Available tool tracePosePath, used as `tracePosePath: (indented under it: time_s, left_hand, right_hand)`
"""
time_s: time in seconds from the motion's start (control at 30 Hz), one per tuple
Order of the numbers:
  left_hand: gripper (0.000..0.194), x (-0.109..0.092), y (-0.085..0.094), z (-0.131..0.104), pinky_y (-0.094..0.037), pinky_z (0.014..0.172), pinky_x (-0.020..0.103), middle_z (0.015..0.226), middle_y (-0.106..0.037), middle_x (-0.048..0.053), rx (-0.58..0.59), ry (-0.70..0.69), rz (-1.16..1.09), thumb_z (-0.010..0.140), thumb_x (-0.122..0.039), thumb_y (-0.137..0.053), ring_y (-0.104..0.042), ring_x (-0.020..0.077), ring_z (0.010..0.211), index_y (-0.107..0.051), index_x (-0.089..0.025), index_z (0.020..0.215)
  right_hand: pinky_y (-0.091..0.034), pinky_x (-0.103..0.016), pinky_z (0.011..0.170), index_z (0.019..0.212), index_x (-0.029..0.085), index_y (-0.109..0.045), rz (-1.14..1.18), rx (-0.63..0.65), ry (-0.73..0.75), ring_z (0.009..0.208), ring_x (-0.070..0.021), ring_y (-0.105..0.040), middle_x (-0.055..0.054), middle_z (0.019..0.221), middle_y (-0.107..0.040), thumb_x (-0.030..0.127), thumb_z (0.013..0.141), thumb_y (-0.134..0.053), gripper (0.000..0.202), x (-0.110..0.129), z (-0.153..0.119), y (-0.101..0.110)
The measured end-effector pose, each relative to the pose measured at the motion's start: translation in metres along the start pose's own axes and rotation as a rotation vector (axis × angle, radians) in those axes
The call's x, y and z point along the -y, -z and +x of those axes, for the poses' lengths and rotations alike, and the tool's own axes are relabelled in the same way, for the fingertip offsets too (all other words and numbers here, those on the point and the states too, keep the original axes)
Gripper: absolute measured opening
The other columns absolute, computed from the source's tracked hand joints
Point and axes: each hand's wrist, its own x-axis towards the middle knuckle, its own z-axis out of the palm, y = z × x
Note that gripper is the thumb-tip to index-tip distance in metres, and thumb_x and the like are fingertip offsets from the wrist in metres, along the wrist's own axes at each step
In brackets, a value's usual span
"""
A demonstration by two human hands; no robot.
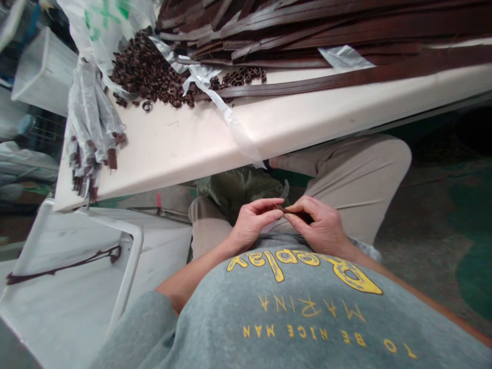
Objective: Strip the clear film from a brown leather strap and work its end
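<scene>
Fingertips of the left hand (251, 221) and right hand (321, 225) pinch 1 small brown leather piece (294, 211) in the lap, below the table (184, 148), whose leather loops (148, 72) lie within reach.

Seen from above, a left hand (251, 221) and right hand (323, 225) pinch a small brown strap piece (289, 209) over the lap, below a tabletop (184, 148) carrying brown loops (149, 72) and long straps (307, 25).
</scene>
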Motion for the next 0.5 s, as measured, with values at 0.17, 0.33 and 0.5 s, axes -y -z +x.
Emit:
tracePosePath:
  time_s: [0.17, 0.33, 0.5]
  left_hand:
    - [0.030, -0.0105, 0.0090, -0.0023, -0.044, 0.081, 0.028, 0.088, -0.072, 0.003, 0.182, 0.052, 0.102, 0.076, -0.034, -0.079, -0.059, 0.0129, 0.078, -0.079, -0.023, 0.104]
    - [0.030, -0.0112, 0.0058, -0.0046, -0.043, 0.081, 0.028, 0.089, -0.070, 0.002, 0.223, -0.011, 0.212, 0.079, -0.032, -0.075, -0.058, 0.0141, 0.081, -0.078, -0.024, 0.108]
    - [0.022, -0.0122, 0.0010, -0.0005, -0.045, 0.080, 0.029, 0.089, -0.069, 0.004, 0.076, -0.154, 0.276, 0.080, -0.034, -0.073, -0.059, 0.0168, 0.085, -0.080, -0.025, 0.099]
  right_hand:
    - [-0.048, -0.028, 0.060, 0.085, 0.021, -0.067, 0.106, 0.084, 0.044, 0.068, -0.0143, -0.061, -0.001, 0.076, -0.066, 0.019, 0.090, -0.064, 0.006, 0.0008, 0.0004, 0.0050]
    - [-0.047, -0.028, 0.058, 0.078, 0.020, -0.064, 0.113, 0.057, -0.026, 0.065, -0.0136, -0.059, 0.000, 0.071, -0.064, 0.018, 0.088, -0.064, 0.010, 0.0026, -0.0004, 0.0021]
    - [-0.051, -0.029, 0.063, 0.085, 0.021, -0.066, 0.056, 0.042, -0.024, 0.071, -0.0153, -0.063, -0.001, 0.078, -0.068, 0.021, 0.088, -0.065, 0.004, 0.0023, 0.0042, 0.0003]
